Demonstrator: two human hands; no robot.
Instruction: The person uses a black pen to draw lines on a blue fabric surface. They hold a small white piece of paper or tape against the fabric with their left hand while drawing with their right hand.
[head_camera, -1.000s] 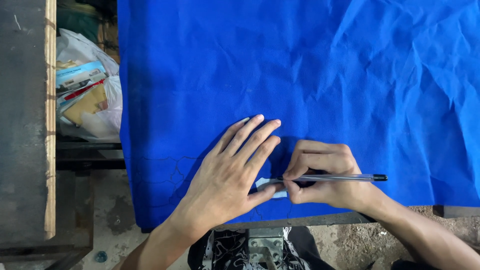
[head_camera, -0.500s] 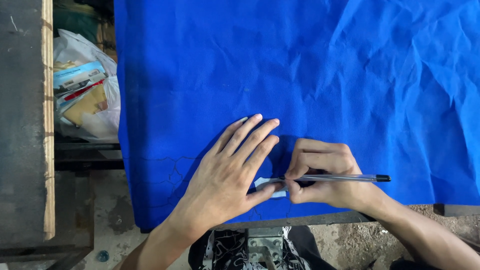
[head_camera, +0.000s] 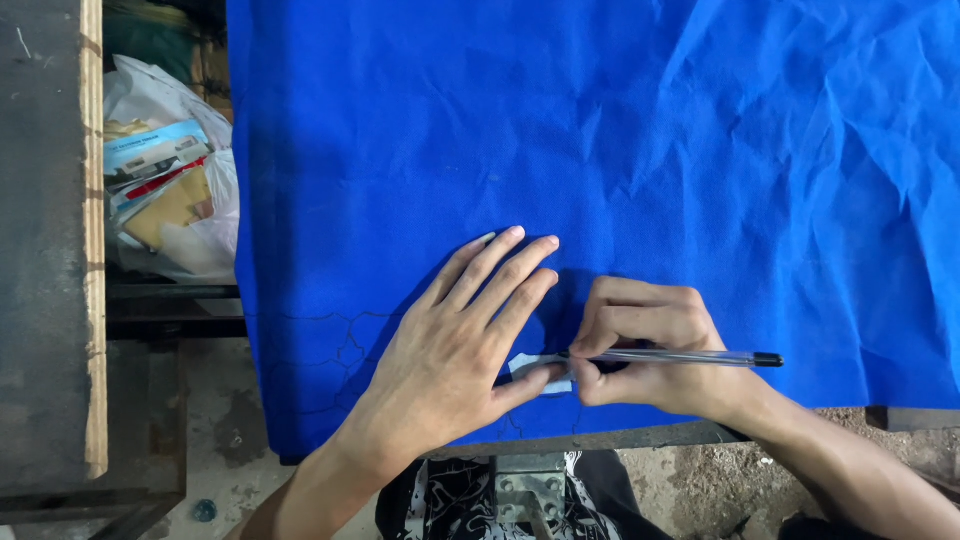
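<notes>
left hand: the left hand (head_camera: 450, 345) lies flat, fingers spread, on the blue cloth (head_camera: 620, 150), its thumb pressing a small pale template (head_camera: 540, 368).
right hand: the right hand (head_camera: 645, 345) is clamped around a clear pen (head_camera: 680, 356), which lies nearly level with its dark cap pointing right and its tip at the template's edge.
hands: close together, the thumbs almost touching.
cloth: spread over the desk (head_camera: 620, 438), creased, with thin drawn outlines near its lower left edge.
left side: a white plastic bag (head_camera: 165, 195) of packets beside a wooden plank (head_camera: 92, 240).

left hand (head_camera: 455, 350) flat on blue cloth (head_camera: 640, 150) | right hand (head_camera: 645, 345) grips pen (head_camera: 680, 356)
</notes>
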